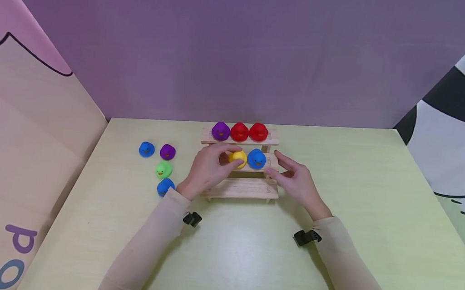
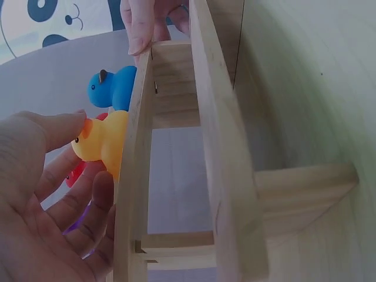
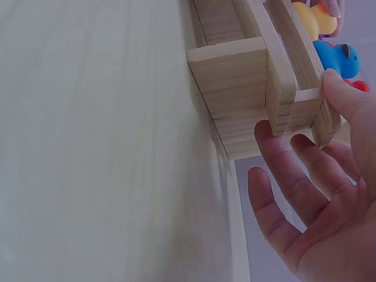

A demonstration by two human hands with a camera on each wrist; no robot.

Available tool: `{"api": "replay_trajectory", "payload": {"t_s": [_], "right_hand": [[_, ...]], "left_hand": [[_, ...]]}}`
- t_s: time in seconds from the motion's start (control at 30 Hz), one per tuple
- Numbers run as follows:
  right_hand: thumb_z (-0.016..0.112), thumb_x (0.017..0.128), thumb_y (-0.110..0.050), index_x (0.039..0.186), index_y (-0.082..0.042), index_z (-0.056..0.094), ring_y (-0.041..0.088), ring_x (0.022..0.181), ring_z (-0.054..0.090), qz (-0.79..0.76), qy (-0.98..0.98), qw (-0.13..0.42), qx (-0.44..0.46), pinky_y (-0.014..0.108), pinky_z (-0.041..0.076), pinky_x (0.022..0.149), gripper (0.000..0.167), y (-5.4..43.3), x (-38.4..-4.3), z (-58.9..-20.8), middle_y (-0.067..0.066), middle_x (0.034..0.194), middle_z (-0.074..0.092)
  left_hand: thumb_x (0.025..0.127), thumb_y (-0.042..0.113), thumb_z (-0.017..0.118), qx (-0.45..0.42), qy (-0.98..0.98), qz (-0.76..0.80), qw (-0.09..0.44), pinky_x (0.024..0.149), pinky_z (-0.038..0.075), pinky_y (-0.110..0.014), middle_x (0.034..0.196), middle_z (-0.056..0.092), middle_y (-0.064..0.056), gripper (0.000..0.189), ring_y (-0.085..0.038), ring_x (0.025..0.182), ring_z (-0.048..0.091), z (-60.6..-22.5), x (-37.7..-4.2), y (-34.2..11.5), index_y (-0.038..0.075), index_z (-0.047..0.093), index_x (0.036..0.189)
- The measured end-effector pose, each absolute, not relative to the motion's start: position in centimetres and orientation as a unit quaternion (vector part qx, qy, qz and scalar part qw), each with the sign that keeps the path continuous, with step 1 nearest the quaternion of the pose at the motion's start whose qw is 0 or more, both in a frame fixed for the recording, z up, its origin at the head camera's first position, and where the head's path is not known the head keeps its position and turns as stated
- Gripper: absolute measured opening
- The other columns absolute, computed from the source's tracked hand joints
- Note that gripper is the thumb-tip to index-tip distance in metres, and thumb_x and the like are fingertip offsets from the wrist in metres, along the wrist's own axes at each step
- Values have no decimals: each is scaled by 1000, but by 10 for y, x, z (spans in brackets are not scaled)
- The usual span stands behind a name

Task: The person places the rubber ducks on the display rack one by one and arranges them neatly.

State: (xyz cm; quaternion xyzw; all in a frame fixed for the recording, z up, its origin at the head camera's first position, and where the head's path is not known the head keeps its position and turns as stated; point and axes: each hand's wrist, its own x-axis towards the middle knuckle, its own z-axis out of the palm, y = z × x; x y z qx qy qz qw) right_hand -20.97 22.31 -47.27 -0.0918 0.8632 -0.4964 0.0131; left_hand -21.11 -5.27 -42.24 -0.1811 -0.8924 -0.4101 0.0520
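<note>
A three-step wooden stand [image 1: 245, 188] sits on the table. On its middle step my left hand [image 1: 209, 167] pinches a yellow rubber duck [image 1: 238, 156] between thumb and fingers. Right beside that duck stands a blue rubber duck [image 1: 257, 159]. My right hand [image 1: 298, 181] holds the right end of the middle step, its thumb on top and its fingers around the end, as the right wrist view shows. The top step carries a purple duck [image 1: 220, 131] and two red ducks, one in the middle [image 1: 239, 132] and one at the right [image 1: 259, 132].
Left of the stand, several loose ducks are on the table [image 1: 360, 182]: a blue one [image 1: 146, 149], a purple one [image 1: 167, 152], a green one [image 1: 163, 169] and another blue one [image 1: 165, 187] by the left wrist. A purple wall [image 1: 240, 50] rises behind the table.
</note>
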Motion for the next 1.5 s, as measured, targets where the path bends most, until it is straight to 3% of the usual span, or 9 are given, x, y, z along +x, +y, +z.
{"api": "replay_trajectory", "payload": {"t_s": [0.33, 0.83, 1.17, 1.33, 1.5], "right_hand": [[75, 100, -43, 162, -19, 47, 36, 100, 77, -496, 864, 23, -83, 22, 60, 74, 72, 227, -208, -473, 20, 158, 55], [75, 101, -42, 162, -15, 48, 36, 99, 77, -496, 864, 19, -87, 22, 60, 74, 72, 226, -210, -475, 20, 157, 56], [75, 100, -43, 161, -19, 49, 36, 100, 77, -492, 866, 21, -87, 22, 59, 74, 71, 224, -210, -473, 20, 157, 56], [74, 101, -45, 162, -20, 47, 35, 102, 77, -482, 872, 23, -85, 20, 59, 77, 72, 224, -209, -472, 19, 158, 55], [73, 101, -45, 163, -20, 46, 35, 102, 76, -482, 872, 24, -84, 20, 59, 77, 72, 225, -210, -473, 19, 159, 54]], "left_hand": [[96, 31, 82, -183, -895, -402, 60, 81, 54, -29, 122, 76, 1, 36, -17, 94, 64, -424, -213, -46, 19, 76, 130], [96, 31, 82, -176, -896, -402, 67, 77, 52, -28, 118, 76, 2, 36, -16, 89, 62, -425, -212, -46, 19, 77, 129], [99, 37, 78, -168, -883, -434, 59, 81, 57, -31, 120, 77, 1, 38, -15, 93, 66, -425, -209, -59, 20, 75, 133], [101, 35, 74, -159, -878, -444, 82, 75, 57, -31, 111, 77, 2, 33, -16, 86, 66, -426, -210, -74, 20, 76, 130], [101, 27, 74, -148, -871, -455, 110, 77, 59, -32, 111, 78, -2, 27, -18, 88, 68, -429, -212, -90, 14, 79, 125]]}}
